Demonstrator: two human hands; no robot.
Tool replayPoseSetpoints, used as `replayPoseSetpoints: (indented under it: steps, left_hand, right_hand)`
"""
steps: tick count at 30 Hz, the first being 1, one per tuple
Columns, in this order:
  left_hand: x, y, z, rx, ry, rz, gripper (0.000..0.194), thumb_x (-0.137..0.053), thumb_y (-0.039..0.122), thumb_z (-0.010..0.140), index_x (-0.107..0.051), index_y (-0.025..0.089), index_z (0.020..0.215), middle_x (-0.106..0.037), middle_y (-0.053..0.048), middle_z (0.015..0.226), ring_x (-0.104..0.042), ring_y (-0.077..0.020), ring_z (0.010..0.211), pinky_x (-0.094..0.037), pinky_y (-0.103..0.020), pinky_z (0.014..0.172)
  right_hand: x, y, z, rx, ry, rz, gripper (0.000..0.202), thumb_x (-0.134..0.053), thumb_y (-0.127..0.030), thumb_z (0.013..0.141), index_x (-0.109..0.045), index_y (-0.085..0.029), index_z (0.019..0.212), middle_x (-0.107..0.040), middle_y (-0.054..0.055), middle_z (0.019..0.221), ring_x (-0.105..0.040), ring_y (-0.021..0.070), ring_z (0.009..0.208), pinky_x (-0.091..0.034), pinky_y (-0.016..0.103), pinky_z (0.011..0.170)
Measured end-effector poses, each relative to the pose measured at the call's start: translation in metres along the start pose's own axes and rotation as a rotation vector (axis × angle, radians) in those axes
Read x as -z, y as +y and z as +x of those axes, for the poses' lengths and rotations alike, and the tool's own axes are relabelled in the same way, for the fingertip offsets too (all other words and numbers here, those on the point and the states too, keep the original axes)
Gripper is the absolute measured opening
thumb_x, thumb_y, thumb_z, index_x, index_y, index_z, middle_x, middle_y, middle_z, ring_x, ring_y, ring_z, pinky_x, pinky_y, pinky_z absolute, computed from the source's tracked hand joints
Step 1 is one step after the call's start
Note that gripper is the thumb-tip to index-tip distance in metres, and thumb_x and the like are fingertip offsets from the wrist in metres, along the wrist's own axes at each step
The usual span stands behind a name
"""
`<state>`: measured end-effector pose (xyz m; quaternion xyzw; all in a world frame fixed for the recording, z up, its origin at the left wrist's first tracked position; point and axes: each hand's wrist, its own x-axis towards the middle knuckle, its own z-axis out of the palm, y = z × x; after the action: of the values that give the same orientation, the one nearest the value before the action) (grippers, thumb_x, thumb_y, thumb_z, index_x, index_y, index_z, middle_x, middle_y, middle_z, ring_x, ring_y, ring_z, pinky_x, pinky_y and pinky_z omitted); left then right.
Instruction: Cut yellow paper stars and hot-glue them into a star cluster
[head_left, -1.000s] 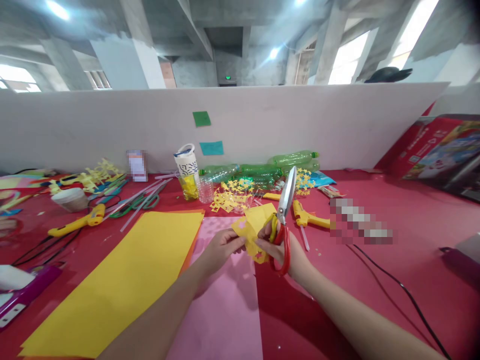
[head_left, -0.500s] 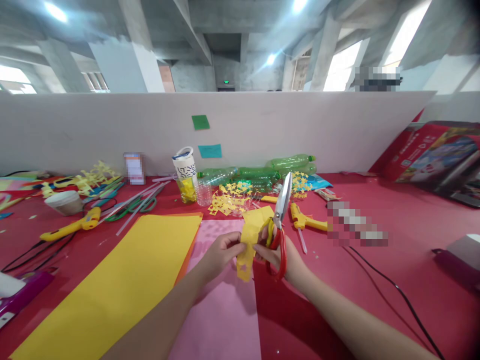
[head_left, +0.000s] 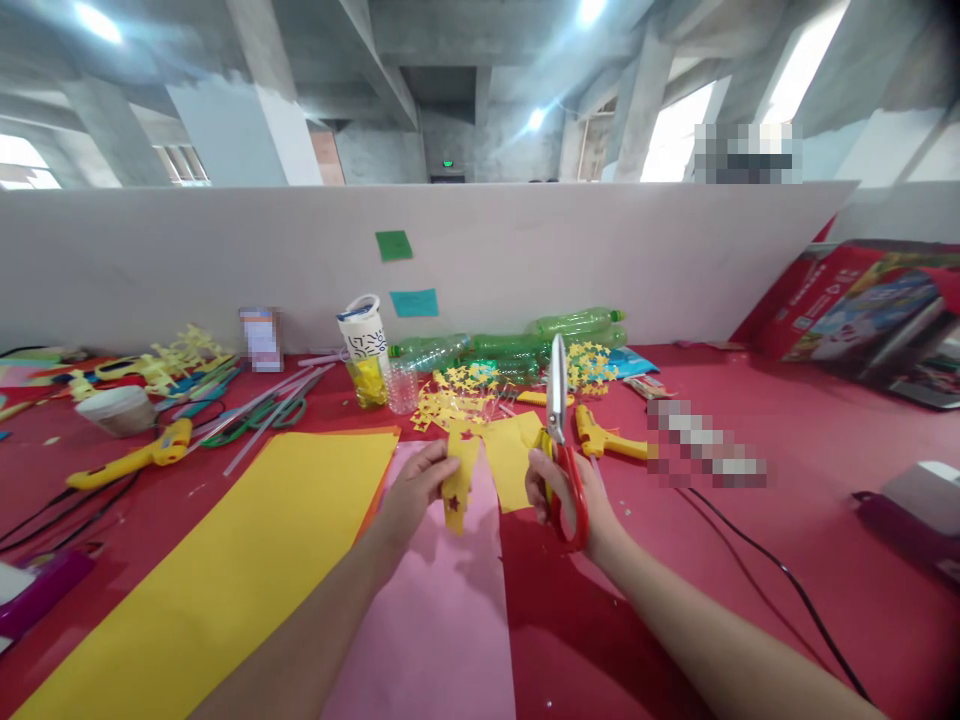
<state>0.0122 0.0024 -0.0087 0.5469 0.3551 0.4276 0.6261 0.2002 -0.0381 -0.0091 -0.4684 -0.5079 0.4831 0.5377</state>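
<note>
My left hand (head_left: 421, 480) pinches a yellow paper strip (head_left: 459, 480) with star-shaped holes, held above the pink sheet (head_left: 442, 620). To the right, my right hand (head_left: 574, 490) is closed round red-handled scissors (head_left: 574, 500), whose blades point up and look closed. A yellow thing, partly hidden, shows beside the scissors within the right hand's fingers. Between the hands and a little behind them lies a yellow paper piece (head_left: 510, 460). Cut yellow stars (head_left: 454, 395) are heaped farther back.
A large yellow sheet (head_left: 217, 540) covers the left. Glue guns (head_left: 139, 460) lie at both sides, the right one (head_left: 611, 440) with a cable nearby. Behind stand a patterned cup (head_left: 364, 345) and green bottles (head_left: 517, 345). Boxes (head_left: 862, 300) are at the far right.
My left hand has moved left with the strip, away from my right hand, which no longer touches it. The yellow paper piece behind is more exposed. The scissors are turned more upright.
</note>
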Motion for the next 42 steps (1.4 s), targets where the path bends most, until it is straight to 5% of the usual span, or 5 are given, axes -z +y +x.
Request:
replayPoseSetpoints:
  steps: [10,20,26,30,42]
  left_hand:
    - [0.037,0.019,0.013,-0.273,0.433,-0.277,0.008,-0.057,0.021,0.071,-0.052,0.016,0.074,-0.055,0.004,0.056,-0.049,-0.0070,0.047,-0.040,-0.017,0.047]
    - [0.027,0.017,0.010,-0.274,0.438,-0.190,0.009,-0.059,0.018,0.069,-0.052,0.016,0.064,-0.045,0.006,0.050,-0.039,-0.0043,0.042,-0.032,-0.014,0.040]
    - [0.024,0.015,0.009,-0.266,0.415,-0.150,0.008,-0.059,0.020,0.069,-0.053,0.016,0.067,-0.047,0.005,0.052,-0.040,-0.0050,0.044,-0.032,-0.015,0.040]
    - [0.022,0.013,0.007,-0.294,0.400,-0.102,0.009,-0.058,0.024,0.072,-0.053,0.017,0.069,-0.048,0.005,0.053,-0.042,-0.0058,0.044,-0.034,-0.016,0.041]
    - [0.011,0.015,-0.001,-0.264,0.251,-0.007,0.008,-0.056,0.025,0.073,-0.053,0.017,0.073,-0.050,0.004,0.057,-0.045,-0.0070,0.044,-0.039,-0.019,0.040]
  right_hand:
    - [0.005,-0.015,-0.003,0.043,-0.121,-0.228,0.028,-0.052,-0.042,0.077,-0.037,-0.020,0.070,-0.039,-0.007,0.057,-0.041,0.0072,0.046,-0.035,0.019,0.045]
    - [-0.003,-0.011,-0.016,0.169,-0.265,-0.836,0.035,-0.062,-0.047,0.067,-0.039,-0.021,0.071,-0.043,-0.007,0.058,-0.034,0.0078,0.050,-0.023,0.019,0.046]
    - [-0.003,-0.008,-0.014,0.092,-0.295,-0.941,0.039,-0.052,-0.054,0.074,-0.036,-0.020,0.063,-0.038,-0.006,0.053,-0.030,0.0079,0.049,-0.019,0.020,0.045]
    - [0.002,-0.005,-0.007,0.028,-0.247,-0.944,0.044,-0.050,-0.057,0.074,-0.033,-0.019,0.059,-0.032,-0.006,0.052,-0.027,0.0079,0.050,-0.019,0.020,0.045]
    - [-0.001,-0.013,-0.013,-0.123,-0.441,-0.586,0.043,-0.048,-0.058,0.076,-0.038,-0.018,0.062,-0.034,-0.005,0.055,-0.031,0.0067,0.049,-0.023,0.019,0.043]
